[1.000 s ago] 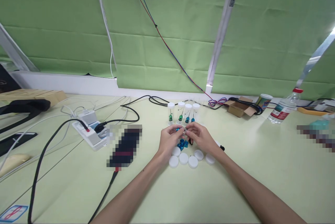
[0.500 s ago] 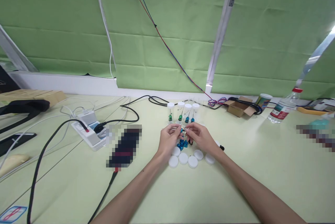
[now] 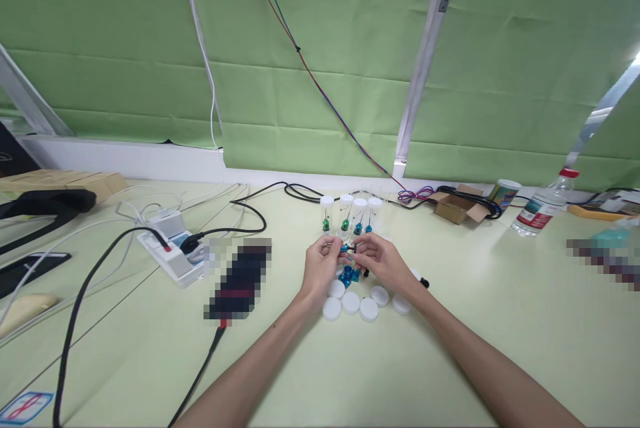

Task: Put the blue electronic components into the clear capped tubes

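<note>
My left hand pinches a small blue piece between thumb and fingertips. Facing it, my right hand has its fingertips closed on a tiny black piece, which meets the blue one end to end; whether they are joined I cannot tell. Beneath the hands lie several loose blue pieces, partly covered by the fingers. Just behind the hands stand several clear vials with white tops, holding green or blue pieces with thin stems. Round white caps are spread in front, between my forearms.
A small black object lies by my right wrist. To the left are a phone-like slab on a cable and a white power strip. At the back right stand an open cardboard box and a water bottle.
Both hands stay in nearly the same place. Their fingers have shifted, and the blue and black pieces now lie level between the fingertips, more plainly in view.
</note>
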`<action>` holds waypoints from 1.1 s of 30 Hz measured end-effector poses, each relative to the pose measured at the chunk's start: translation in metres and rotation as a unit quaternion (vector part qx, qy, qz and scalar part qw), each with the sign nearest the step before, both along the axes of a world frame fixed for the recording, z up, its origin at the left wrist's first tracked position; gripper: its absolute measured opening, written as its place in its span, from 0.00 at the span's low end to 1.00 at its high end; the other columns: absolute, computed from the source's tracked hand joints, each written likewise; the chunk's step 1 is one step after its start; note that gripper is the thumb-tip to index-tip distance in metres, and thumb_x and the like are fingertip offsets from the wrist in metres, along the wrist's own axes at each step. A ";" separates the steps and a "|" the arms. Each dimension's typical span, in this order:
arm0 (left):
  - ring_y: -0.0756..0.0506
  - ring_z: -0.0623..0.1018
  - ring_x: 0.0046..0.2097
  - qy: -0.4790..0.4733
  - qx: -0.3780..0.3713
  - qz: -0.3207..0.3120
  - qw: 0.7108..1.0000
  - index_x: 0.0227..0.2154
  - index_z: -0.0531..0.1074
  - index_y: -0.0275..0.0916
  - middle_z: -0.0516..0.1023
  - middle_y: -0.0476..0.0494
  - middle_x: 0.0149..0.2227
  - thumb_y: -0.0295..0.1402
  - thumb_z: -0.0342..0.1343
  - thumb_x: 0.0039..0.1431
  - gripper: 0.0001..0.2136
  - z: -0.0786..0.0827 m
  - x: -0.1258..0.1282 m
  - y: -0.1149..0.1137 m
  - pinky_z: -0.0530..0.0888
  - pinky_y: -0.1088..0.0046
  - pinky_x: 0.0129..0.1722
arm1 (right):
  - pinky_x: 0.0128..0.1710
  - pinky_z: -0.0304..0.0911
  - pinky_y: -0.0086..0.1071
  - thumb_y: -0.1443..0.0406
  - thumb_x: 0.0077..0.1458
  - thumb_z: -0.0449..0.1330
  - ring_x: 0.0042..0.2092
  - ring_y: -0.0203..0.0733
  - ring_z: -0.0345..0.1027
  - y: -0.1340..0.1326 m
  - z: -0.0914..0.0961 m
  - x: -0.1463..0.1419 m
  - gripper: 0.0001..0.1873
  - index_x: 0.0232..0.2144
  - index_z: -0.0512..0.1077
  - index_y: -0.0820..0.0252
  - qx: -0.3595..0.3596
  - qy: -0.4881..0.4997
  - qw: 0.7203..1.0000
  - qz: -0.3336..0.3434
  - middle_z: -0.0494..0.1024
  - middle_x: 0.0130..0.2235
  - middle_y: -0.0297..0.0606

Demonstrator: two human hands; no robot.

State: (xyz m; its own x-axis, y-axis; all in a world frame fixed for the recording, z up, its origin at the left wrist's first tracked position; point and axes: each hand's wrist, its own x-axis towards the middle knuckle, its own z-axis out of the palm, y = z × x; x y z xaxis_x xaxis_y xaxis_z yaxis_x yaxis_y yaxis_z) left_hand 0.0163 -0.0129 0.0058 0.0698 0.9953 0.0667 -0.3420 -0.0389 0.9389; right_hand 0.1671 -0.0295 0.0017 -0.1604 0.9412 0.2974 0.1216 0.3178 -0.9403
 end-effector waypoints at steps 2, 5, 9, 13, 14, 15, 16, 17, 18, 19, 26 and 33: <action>0.51 0.76 0.26 -0.007 0.002 0.000 1.000 0.28 0.70 0.34 0.74 0.47 0.26 0.40 0.62 0.49 0.13 -0.001 0.000 0.001 0.75 0.75 0.28 | 0.31 0.68 0.32 0.59 0.51 0.63 0.31 0.37 0.70 0.000 0.001 0.000 0.14 0.38 0.67 0.58 0.001 -0.003 1.000 -0.004 0.73 0.30 0.33; 0.51 0.76 0.25 -0.007 -0.002 0.001 1.000 0.29 0.70 0.35 0.74 0.47 0.26 0.39 0.61 0.50 0.12 -0.001 0.000 0.001 0.75 0.75 0.27 | 0.31 0.68 0.32 0.58 0.51 0.63 0.31 0.38 0.71 -0.001 0.001 -0.001 0.14 0.37 0.68 0.58 0.007 -0.009 1.000 -0.011 0.73 0.31 0.34; 0.51 0.76 0.25 0.001 -0.004 -0.004 1.000 0.30 0.69 0.35 0.74 0.47 0.26 0.38 0.61 0.50 0.12 -0.002 0.000 0.001 0.75 0.75 0.29 | 0.30 0.68 0.33 0.56 0.52 0.62 0.30 0.39 0.71 -0.001 0.001 -0.001 0.14 0.36 0.68 0.58 0.012 -0.011 1.000 -0.014 0.74 0.30 0.35; 0.50 0.77 0.27 0.010 -0.005 -0.008 1.000 0.31 0.70 0.35 0.75 0.47 0.26 0.40 0.61 0.49 0.13 -0.004 0.000 0.001 0.76 0.74 0.30 | 0.28 0.68 0.33 0.56 0.52 0.61 0.29 0.39 0.71 -0.001 0.000 -0.001 0.14 0.36 0.67 0.58 0.012 -0.007 1.000 -0.013 0.74 0.29 0.34; 0.50 0.77 0.27 0.014 -0.005 -0.008 1.000 0.31 0.70 0.35 0.75 0.47 0.26 0.40 0.62 0.49 0.14 -0.004 0.000 0.002 0.75 0.74 0.29 | 0.28 0.68 0.33 0.56 0.52 0.61 0.29 0.39 0.71 -0.001 0.000 -0.001 0.14 0.36 0.67 0.58 0.013 -0.005 1.000 -0.013 0.74 0.29 0.34; 0.50 0.77 0.27 0.018 -0.005 -0.008 1.000 0.31 0.70 0.35 0.74 0.47 0.25 0.41 0.62 0.48 0.14 -0.004 0.000 0.002 0.75 0.74 0.29 | 0.28 0.68 0.33 0.56 0.53 0.61 0.29 0.39 0.71 0.000 0.000 -0.001 0.14 0.36 0.67 0.58 0.014 -0.004 1.000 -0.013 0.74 0.28 0.34; 0.50 0.76 0.26 0.022 -0.004 -0.008 1.000 0.30 0.70 0.35 0.74 0.48 0.24 0.41 0.62 0.48 0.14 -0.005 0.000 0.002 0.75 0.74 0.28 | 0.28 0.67 0.33 0.56 0.53 0.61 0.29 0.39 0.71 0.000 -0.001 -0.001 0.14 0.36 0.67 0.59 0.014 -0.002 1.000 -0.012 0.74 0.28 0.34; 0.50 0.76 0.25 0.028 -0.003 -0.009 1.000 0.30 0.70 0.35 0.73 0.48 0.23 0.42 0.62 0.48 0.14 -0.005 0.000 0.002 0.74 0.74 0.26 | 0.28 0.67 0.33 0.56 0.53 0.61 0.28 0.39 0.71 0.000 -0.001 -0.001 0.14 0.36 0.67 0.59 0.015 0.000 1.000 -0.012 0.74 0.28 0.34; 0.50 0.75 0.24 0.033 -0.002 -0.010 0.999 0.30 0.70 0.36 0.73 0.49 0.22 0.43 0.62 0.48 0.15 -0.005 0.000 0.002 0.74 0.75 0.25 | 0.27 0.67 0.33 0.56 0.53 0.61 0.28 0.39 0.71 0.000 -0.001 -0.001 0.14 0.36 0.67 0.59 0.015 0.001 1.000 -0.011 0.74 0.28 0.34; 0.50 0.74 0.23 0.040 -0.001 -0.012 0.999 0.29 0.70 0.36 0.72 0.49 0.22 0.43 0.61 0.48 0.15 -0.006 0.000 0.002 0.73 0.76 0.23 | 0.27 0.67 0.33 0.56 0.53 0.61 0.28 0.39 0.71 0.000 -0.001 -0.001 0.14 0.36 0.67 0.59 0.015 0.002 1.000 -0.012 0.74 0.28 0.34; 0.53 0.67 0.17 0.076 0.000 -0.023 0.997 0.27 0.67 0.37 0.68 0.52 0.18 0.45 0.58 0.50 0.15 -0.003 -0.001 0.001 0.61 0.80 0.14 | 0.27 0.67 0.34 0.55 0.53 0.61 0.28 0.40 0.71 -0.001 0.001 -0.001 0.14 0.35 0.67 0.58 0.016 0.003 1.000 -0.018 0.74 0.27 0.34; 0.55 0.62 0.16 0.059 -0.009 -0.035 0.998 0.27 0.65 0.38 0.63 0.56 0.16 0.43 0.57 0.51 0.13 0.002 -0.001 -0.004 0.57 0.82 0.14 | 0.27 0.66 0.32 0.56 0.54 0.60 0.28 0.38 0.70 0.000 0.000 -0.001 0.13 0.36 0.67 0.59 0.020 -0.003 1.000 -0.014 0.74 0.27 0.34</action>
State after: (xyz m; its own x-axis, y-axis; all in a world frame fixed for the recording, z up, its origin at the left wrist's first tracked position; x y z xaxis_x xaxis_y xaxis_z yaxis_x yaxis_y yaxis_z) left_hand 0.0154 -0.0164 0.0080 0.1463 0.9886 0.0365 -0.2307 -0.0018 0.9730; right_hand 0.1665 -0.0292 0.0016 -0.1356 0.9324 0.3349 0.1365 0.3524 -0.9258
